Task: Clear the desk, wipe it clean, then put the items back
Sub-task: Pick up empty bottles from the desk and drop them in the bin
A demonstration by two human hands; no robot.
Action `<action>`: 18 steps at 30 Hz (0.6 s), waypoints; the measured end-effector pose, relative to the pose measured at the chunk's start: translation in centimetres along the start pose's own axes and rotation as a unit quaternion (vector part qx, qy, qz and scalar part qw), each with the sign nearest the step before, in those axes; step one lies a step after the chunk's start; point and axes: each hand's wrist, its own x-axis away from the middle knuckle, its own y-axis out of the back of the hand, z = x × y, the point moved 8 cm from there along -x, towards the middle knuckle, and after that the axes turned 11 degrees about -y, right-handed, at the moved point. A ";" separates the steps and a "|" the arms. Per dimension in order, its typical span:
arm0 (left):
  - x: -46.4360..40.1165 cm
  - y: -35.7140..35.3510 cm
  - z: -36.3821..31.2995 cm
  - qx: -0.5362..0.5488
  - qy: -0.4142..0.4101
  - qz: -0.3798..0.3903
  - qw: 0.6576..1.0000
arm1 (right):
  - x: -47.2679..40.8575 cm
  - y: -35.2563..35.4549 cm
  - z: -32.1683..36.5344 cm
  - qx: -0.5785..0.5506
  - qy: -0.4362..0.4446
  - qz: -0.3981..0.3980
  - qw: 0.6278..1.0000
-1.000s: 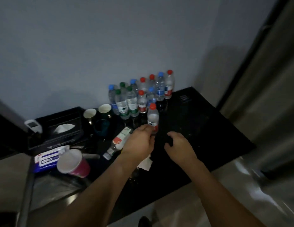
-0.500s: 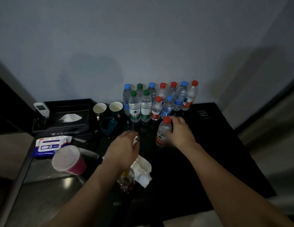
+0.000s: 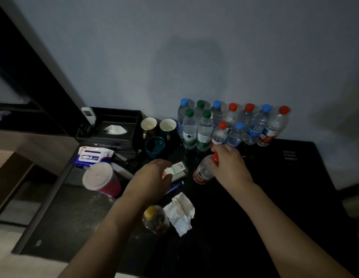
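On the black desk (image 3: 284,197) my right hand (image 3: 230,167) grips a red-capped water bottle (image 3: 202,171) by its neck, and the bottle tilts to the right. My left hand (image 3: 148,179) closes on a bottle with a white, green and pink label (image 3: 175,169) that lies flat. A crumpled white tissue (image 3: 181,211) lies in front of my hands, beside a small yellow-capped bottle (image 3: 154,218). Several water bottles (image 3: 230,125) with blue, green and red caps stand in rows against the wall.
Two mugs (image 3: 148,125) and a teal cup (image 3: 154,146) stand left of the rows. A black tissue box (image 3: 114,130), a wet-wipe pack (image 3: 93,155) and a pink paper cup (image 3: 102,179) sit at the left. A blue pen (image 3: 175,186) lies near my left hand.
My right hand has slid up to the red cap and tilted the bottle. My left hand has moved forward onto the lying labelled bottle. The camera has shifted left.
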 end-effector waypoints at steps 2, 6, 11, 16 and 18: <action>1.2 1.2 0.4 -0.023 0.003 0.005 1.000 | 1.0 0.5 1.6 -0.003 0.021 0.014 1.000; 4.0 1.6 0.7 -0.060 0.008 0.031 0.998 | 2.2 0.0 4.2 0.009 0.047 0.025 0.999; 6.3 -1.1 1.2 -0.093 0.049 0.091 0.990 | 3.2 -1.1 6.5 0.021 0.075 0.043 0.996; 6.9 -2.7 0.5 -0.084 0.054 0.087 0.991 | 4.2 -1.2 7.8 0.021 0.099 0.045 0.994; 7.4 -2.3 0.4 -0.074 0.055 0.078 0.993 | 4.4 -1.1 8.5 0.023 0.108 0.042 0.993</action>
